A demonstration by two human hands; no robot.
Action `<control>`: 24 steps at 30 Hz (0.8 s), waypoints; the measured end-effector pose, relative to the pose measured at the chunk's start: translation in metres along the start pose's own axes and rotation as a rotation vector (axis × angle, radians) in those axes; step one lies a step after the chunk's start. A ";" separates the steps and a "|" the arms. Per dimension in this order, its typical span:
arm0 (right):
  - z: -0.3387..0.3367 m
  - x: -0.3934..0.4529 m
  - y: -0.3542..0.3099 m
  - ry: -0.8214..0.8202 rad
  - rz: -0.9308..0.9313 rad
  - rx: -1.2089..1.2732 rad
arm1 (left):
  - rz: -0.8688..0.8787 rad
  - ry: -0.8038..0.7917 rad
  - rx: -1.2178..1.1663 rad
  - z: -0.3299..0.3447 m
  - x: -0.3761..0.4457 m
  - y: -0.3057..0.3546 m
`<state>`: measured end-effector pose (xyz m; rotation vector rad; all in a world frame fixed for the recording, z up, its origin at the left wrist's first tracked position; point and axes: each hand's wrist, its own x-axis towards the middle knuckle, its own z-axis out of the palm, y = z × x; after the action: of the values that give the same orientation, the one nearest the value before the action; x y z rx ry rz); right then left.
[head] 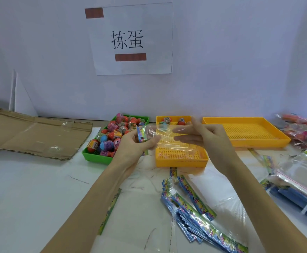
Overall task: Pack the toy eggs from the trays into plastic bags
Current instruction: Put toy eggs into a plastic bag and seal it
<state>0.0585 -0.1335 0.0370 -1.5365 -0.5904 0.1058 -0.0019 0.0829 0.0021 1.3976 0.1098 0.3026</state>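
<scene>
My left hand [136,145] pinches the printed header end of a clear plastic bag [167,137], held above the table between the trays. My right hand [202,134] has its fingers stretched out leftward into the bag's clear film. A green tray [94,155] heaped with several red, blue and pink toy eggs [112,136] sits just left of my hands. Directly below the bag is a yellow perforated tray [181,160] with a few toy eggs [174,121] at its far end.
A second yellow tray [245,132] stands at the right. Filled bags [300,130] lie at the far right. A pile of flat printed bags [194,207] lies on the white table near me, more bags [298,178] at the right. Flattened cardboard [30,132] lies left.
</scene>
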 end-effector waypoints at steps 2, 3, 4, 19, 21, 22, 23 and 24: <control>-0.008 0.002 -0.001 -0.047 0.136 0.196 | 0.060 -0.008 0.065 0.001 -0.002 0.002; -0.011 0.003 -0.001 -0.082 0.214 0.303 | 0.096 -0.018 0.098 0.003 -0.003 0.002; -0.014 0.003 -0.001 -0.122 0.284 0.403 | 0.135 -0.036 0.128 0.005 -0.003 0.002; -0.009 0.000 0.005 -0.239 0.248 0.350 | 0.235 -0.096 0.318 0.017 -0.013 0.004; -0.009 0.000 0.004 -0.240 0.236 0.361 | 0.214 -0.080 0.290 0.016 -0.012 0.005; -0.009 0.000 0.004 -0.242 0.236 0.362 | 0.205 -0.075 0.280 0.016 -0.011 0.005; -0.008 0.000 0.002 -0.244 0.244 0.361 | 0.196 -0.076 0.274 0.015 -0.012 0.005; -0.008 0.000 0.002 -0.250 0.263 0.357 | 0.186 -0.085 0.269 0.015 -0.012 0.005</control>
<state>0.0622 -0.1406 0.0361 -1.2518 -0.5287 0.5814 -0.0105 0.0655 0.0084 1.6897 -0.0529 0.3926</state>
